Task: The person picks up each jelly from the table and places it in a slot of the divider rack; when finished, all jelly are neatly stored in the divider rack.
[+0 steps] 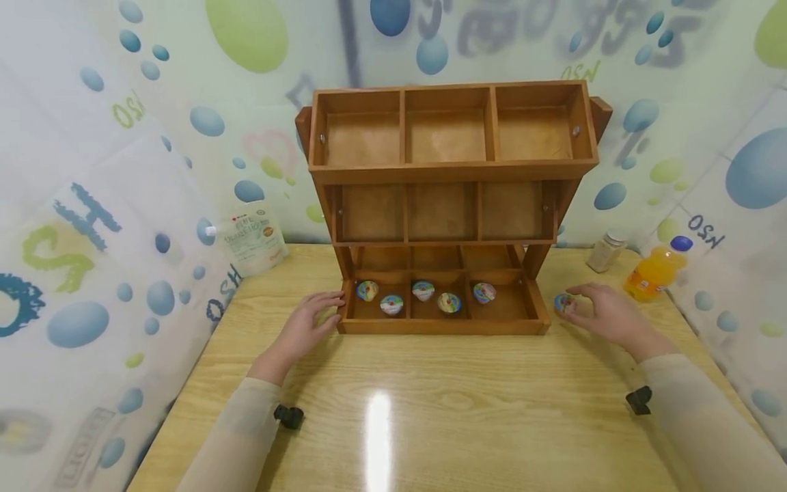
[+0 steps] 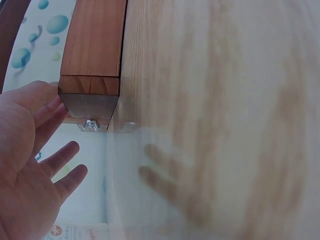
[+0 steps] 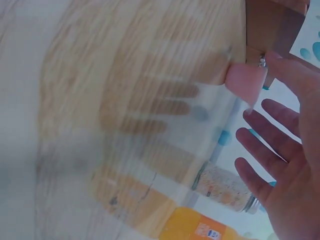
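Note:
My right hand [image 1: 605, 316] is beside the right end of the wooden rack [image 1: 451, 326]. Its thumb and forefinger pinch a small pink jelly cup [image 3: 245, 84] with a printed lid, which stands on the table. The other fingers are spread away from the cup. At the rack's left end, my left hand [image 1: 305, 324] touches the lower tray's side with extended fingertips. Two jelly cups [image 1: 391, 305] are in the bottom left compartment, two more jelly cups [image 1: 449, 303] in the middle one, and a single jelly cup [image 1: 484, 293] in the right one.
An orange drink bottle [image 1: 658, 270] with a blue cap and a glass jar [image 1: 606, 251] stand behind my right hand. A white pouch [image 1: 255, 236] leans on the wall at the back left. The rack's upper tiers rise above the bottom tray. Patterned sheets [image 1: 123, 205] surround the table.

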`<state>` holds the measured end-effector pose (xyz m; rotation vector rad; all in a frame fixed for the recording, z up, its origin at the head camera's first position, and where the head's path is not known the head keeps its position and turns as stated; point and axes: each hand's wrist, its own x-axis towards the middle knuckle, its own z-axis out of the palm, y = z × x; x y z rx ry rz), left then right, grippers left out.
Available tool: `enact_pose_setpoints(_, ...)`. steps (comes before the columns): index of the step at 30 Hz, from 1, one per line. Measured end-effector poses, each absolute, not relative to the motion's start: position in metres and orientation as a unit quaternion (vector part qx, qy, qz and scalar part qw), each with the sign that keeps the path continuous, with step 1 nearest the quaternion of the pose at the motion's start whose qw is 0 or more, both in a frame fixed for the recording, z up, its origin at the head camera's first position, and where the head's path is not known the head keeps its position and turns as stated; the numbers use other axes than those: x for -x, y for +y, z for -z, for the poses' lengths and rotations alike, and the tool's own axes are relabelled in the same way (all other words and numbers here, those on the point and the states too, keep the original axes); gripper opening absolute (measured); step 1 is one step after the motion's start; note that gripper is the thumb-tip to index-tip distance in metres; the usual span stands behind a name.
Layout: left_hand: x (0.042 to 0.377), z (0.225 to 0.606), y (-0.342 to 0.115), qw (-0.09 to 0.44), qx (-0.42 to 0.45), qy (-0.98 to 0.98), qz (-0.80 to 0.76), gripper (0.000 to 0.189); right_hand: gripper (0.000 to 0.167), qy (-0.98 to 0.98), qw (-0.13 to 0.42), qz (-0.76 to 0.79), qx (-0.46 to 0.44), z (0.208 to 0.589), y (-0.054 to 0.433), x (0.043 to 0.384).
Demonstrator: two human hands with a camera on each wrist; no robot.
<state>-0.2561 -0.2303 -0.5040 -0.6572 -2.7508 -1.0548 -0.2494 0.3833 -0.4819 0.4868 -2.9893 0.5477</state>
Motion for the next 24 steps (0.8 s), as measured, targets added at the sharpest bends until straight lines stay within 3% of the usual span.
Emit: enact_pose_setpoints(24,0.257,0.502,-0.23,0.066,0.223,-0.91,0.343,0.034,0.042,-0.97,0.019,-0.191,-0.149,0.486,0.388,0.26)
